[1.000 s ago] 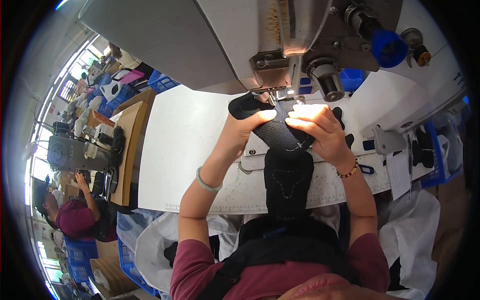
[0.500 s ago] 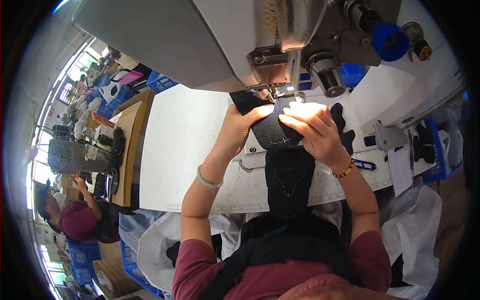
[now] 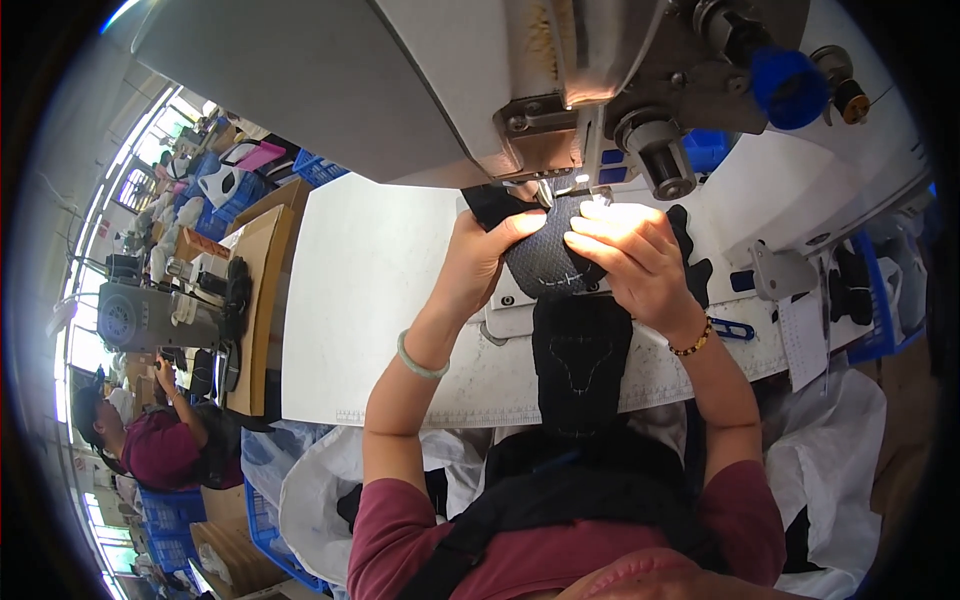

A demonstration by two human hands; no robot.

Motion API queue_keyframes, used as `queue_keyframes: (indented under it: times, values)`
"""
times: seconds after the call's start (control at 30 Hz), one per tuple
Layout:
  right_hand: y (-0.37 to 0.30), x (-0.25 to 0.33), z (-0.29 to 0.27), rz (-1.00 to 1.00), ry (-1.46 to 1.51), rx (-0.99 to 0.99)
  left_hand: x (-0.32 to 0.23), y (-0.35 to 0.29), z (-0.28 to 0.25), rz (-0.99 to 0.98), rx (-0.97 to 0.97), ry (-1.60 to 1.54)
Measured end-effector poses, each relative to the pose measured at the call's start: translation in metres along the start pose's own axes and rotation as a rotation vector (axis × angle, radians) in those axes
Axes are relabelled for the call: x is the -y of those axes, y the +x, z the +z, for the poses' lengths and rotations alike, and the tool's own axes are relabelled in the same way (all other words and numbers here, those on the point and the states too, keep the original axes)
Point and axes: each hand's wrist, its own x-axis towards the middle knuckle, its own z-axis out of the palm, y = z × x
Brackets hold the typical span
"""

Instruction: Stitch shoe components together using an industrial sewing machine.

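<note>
Under the lit needle area of the sewing machine (image 3: 545,185) lies a dark textured fabric piece (image 3: 548,262) with light stitch marks near its lower edge. At its left side my left hand (image 3: 487,248) pinches the fabric, thumb on top. My right hand (image 3: 635,255) is closed on the right side of the same piece, its fingertips bunched close to the presser foot. Below it, a black fabric strip (image 3: 582,350) with a stitched outline hangs over the table's front edge toward my lap. Whether the two pieces are joined is hidden.
The white table (image 3: 370,290) has a ruler scale along its front edge. A blue-handled tool (image 3: 733,329) and black fabric pieces (image 3: 695,270) lie right of my hand. White sacks (image 3: 830,470) hang below. At left, a co-worker (image 3: 165,445) sits by another machine (image 3: 150,315).
Both hands and the fabric keep almost the same place at the needle, with only a slight shift in the picture. The co-worker's head and arm have moved a little.
</note>
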Motion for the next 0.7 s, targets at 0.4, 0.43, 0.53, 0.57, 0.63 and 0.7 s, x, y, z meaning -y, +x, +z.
queue_keyframes:
  times: [0.4,0.43,0.53,0.57,0.63,0.7]
  values:
    - [-0.032,-0.011,-0.047,0.227,-0.069,-0.258,0.001,-0.002,0.005,-0.059,-0.119,-0.009]
    - [-0.04,-0.011,-0.052,0.314,-0.083,-0.292,0.001,-0.002,0.005,-0.041,-0.134,-0.018]
    - [-0.066,-0.006,-0.066,0.505,-0.09,-0.303,0.0,-0.004,0.008,0.021,-0.184,-0.127]
    - [-0.075,-0.004,-0.068,0.688,-0.044,-0.208,0.0,-0.003,0.008,0.043,-0.2,-0.122]
    - [-0.097,-0.001,-0.07,1.045,0.03,0.048,0.003,-0.002,0.005,0.11,-0.206,-0.145]
    - [-0.113,0.001,-0.068,1.053,-0.008,0.142,0.011,0.001,-0.001,0.153,-0.225,-0.144]
